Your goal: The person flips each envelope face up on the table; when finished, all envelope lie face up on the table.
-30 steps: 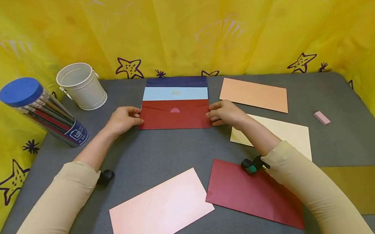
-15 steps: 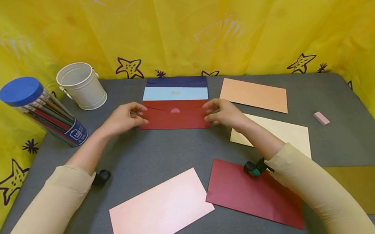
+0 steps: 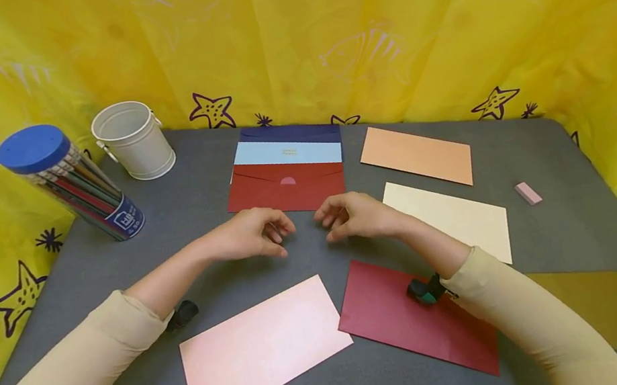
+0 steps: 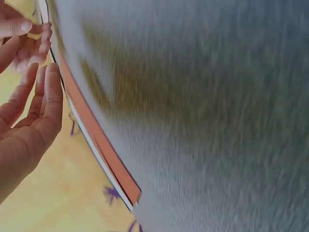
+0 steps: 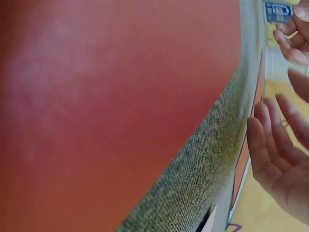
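Left hand [image 3: 250, 233]: now back from red envelope [image 3: 283, 190]; loosely curled fingers hold nothing.
Right hand [image 3: 360, 215]: likewise back, holds nothing.
Red envelope: lies just beyond both hands, overlapping light-blue envelope [image 3: 262, 154].

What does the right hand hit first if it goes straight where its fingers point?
The right hand would probably meet the left hand, whose fingertips face it across a small gap; their exact relative heights are unclear.
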Demonstrator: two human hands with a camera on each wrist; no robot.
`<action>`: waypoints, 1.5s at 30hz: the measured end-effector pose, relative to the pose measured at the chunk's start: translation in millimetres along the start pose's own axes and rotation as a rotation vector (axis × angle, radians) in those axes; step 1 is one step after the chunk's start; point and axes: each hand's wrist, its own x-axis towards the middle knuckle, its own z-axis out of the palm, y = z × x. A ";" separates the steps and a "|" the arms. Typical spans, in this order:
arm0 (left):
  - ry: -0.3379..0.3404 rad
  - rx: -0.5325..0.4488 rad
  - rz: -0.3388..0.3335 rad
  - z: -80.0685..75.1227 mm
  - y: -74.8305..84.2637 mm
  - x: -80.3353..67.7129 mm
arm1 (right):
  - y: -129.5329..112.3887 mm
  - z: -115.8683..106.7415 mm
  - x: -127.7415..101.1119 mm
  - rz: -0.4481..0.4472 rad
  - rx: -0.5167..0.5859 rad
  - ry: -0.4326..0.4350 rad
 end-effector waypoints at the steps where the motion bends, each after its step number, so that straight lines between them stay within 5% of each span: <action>1: -0.015 0.011 0.002 3.5 1.5 -0.6 | -0.7 1.3 -0.6 -0.013 -0.017 -0.024; 10: -0.065 0.083 0.021 30.0 8.1 -9.1 | -11.6 16.8 -3.6 -0.082 -0.185 -0.208; 17: -0.042 0.169 0.013 40.7 6.9 -16.3 | -21.8 28.3 -6.4 -0.126 -0.284 -0.265; 30: -0.039 0.261 -0.016 49.1 10.1 -20.7 | -29.4 47.5 -12.4 -0.166 -0.572 -0.257; 45: -0.038 0.257 -0.003 51.2 8.0 -18.1 | -30.8 56.6 -13.3 -0.152 -0.607 -0.229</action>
